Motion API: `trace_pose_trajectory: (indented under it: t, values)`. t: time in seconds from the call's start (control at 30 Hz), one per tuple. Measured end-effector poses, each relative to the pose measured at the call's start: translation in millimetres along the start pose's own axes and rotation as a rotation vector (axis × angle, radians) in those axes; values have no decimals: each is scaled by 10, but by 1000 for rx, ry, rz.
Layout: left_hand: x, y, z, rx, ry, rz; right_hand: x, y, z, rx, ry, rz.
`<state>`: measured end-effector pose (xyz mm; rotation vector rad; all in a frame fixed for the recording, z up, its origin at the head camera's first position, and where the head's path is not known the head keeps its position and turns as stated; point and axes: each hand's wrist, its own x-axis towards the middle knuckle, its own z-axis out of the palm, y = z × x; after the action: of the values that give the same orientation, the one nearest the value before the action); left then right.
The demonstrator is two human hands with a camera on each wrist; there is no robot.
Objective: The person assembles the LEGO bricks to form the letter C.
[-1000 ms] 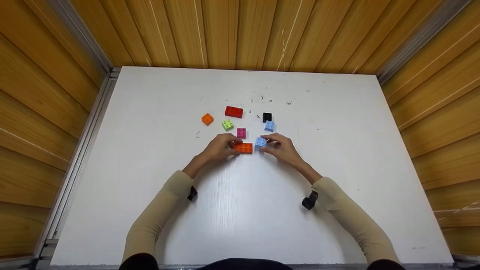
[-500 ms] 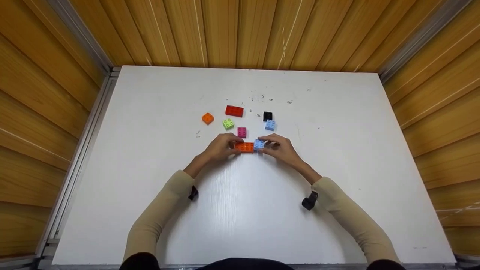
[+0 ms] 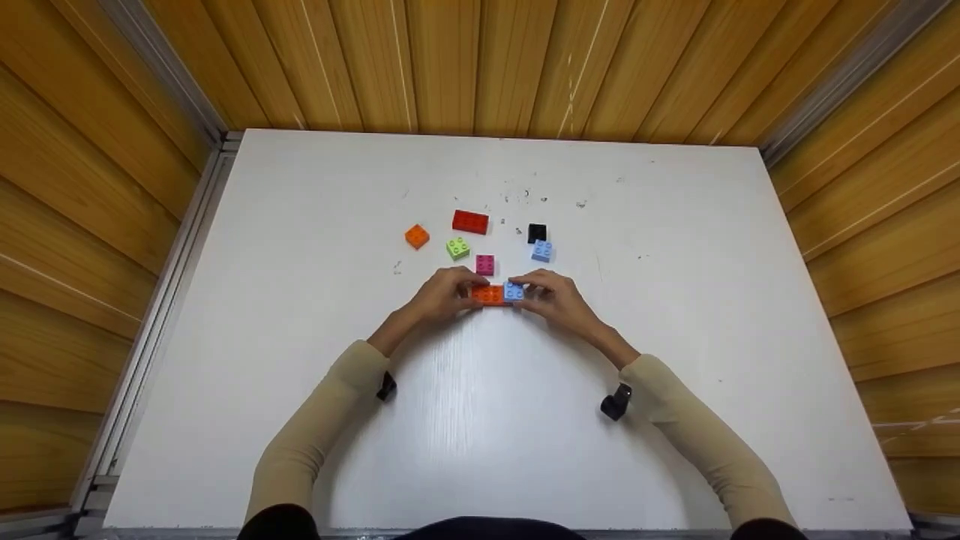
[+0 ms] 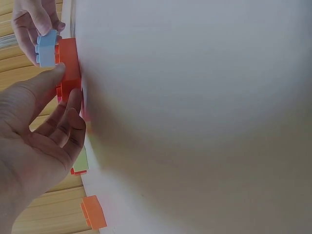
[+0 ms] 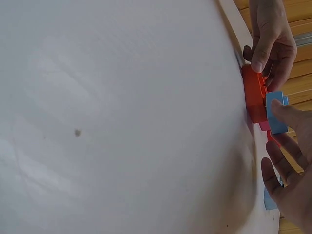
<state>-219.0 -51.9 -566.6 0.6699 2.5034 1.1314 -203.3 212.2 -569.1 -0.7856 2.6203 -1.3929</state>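
An orange-red toy building brick [image 3: 489, 295], long with two rows of studs, lies on the white table. My left hand [image 3: 442, 292] pinches its left end between thumb and fingers, as the left wrist view [image 4: 70, 61] also shows. My right hand [image 3: 556, 296] pinches a small light blue brick [image 3: 513, 291] by its sides. In the right wrist view the blue brick [image 5: 276, 113] sits over the studs at the orange-red brick's right end, slightly overhanging that end. Just behind the orange-red brick lies a magenta brick [image 3: 485, 265].
Farther back are a lime green brick [image 3: 457, 248], an orange brick [image 3: 417, 236] and a long red brick [image 3: 470, 222]. Back right, a second light blue brick [image 3: 541, 250] lies against a black brick [image 3: 537, 233]. Wood-look panels [image 3: 442, 67] border the white table [image 3: 480, 435].
My right hand has moved left with the light blue brick, from beside the orange-red brick's right end to over its studs. My left hand has stayed on the orange-red brick.
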Motion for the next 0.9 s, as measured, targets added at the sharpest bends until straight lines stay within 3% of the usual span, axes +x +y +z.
trace_pose_trajectory:
  t: [0.6, 0.9]
  values:
    - [-80, -14, 39, -8, 16, -35, 19, -125, 36, -126, -70, -16]
    - [-109, 1, 90, 12, 18, -13, -30, -190, 4, -195, -116, 71]
